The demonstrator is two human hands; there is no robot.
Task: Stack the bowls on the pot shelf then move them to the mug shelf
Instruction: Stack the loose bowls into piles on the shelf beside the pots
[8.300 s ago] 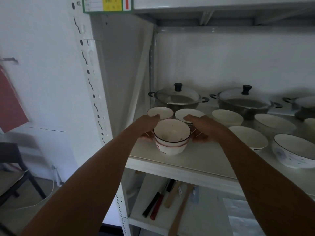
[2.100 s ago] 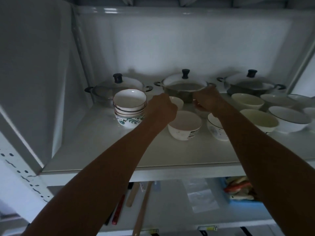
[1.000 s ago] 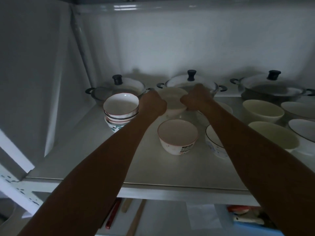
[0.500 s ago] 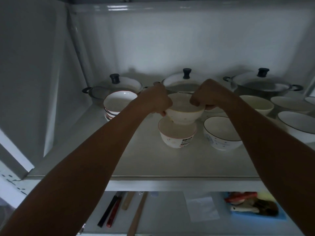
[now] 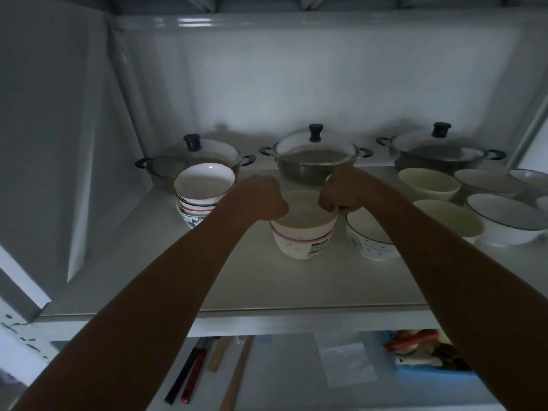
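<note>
A cream bowl (image 5: 302, 215) sits nested inside a white patterned bowl (image 5: 299, 246) in the middle of the pot shelf (image 5: 267, 292). My left hand (image 5: 261, 200) grips the cream bowl's left rim and my right hand (image 5: 341, 192) pinches its right rim. To the left stands a stack of several bowls (image 5: 201, 194) with a white bowl on top. A white bowl with blue marks (image 5: 367, 241) stands just right of the nested pair, partly behind my right forearm.
Three lidded pots line the shelf's back: left (image 5: 192, 158), middle (image 5: 314, 155), right (image 5: 441, 152). More cream and white bowls (image 5: 427, 185) crowd the right end. The lower shelf holds knives (image 5: 189, 372), wooden handles and a blue tray (image 5: 430, 372).
Both hands have lowered the cream bowl from above the patterned bowl down into it. Earlier they lifted it from in front of the middle pot.
</note>
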